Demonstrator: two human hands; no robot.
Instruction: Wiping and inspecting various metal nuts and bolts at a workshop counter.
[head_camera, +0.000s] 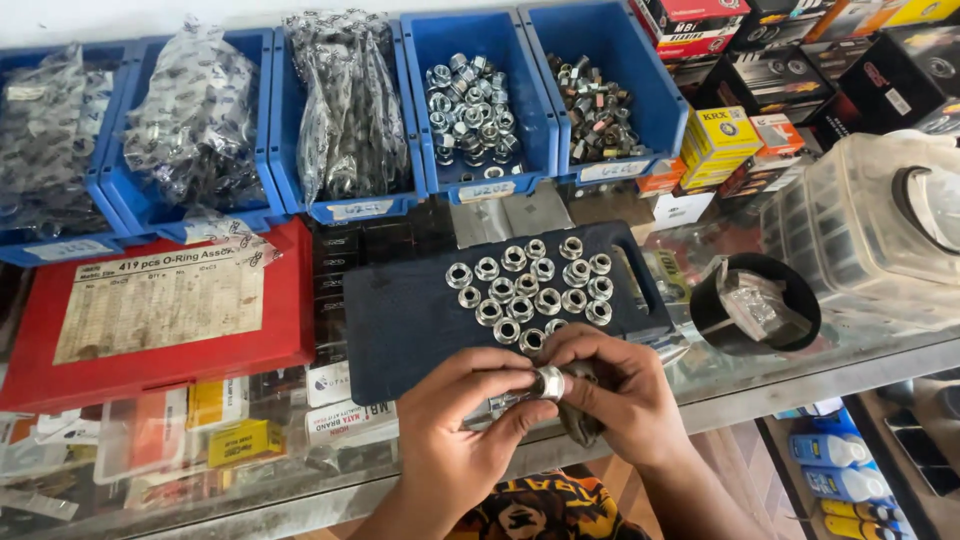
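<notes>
head view: both hands, left (462, 420) and right (618, 395), pinch one nut (549, 382) with closed fingers, near rows of nuts (530, 285) already laid on the dark case (400, 330).

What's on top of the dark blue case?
Rows of silver nuts stand on the case. Both hands, left and right, cover its near edge.

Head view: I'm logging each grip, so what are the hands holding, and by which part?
The left hand pinches a silver flanged nut by its rim between thumb and fingers. The right hand steadies it and clutches a dark cloth.
</notes>
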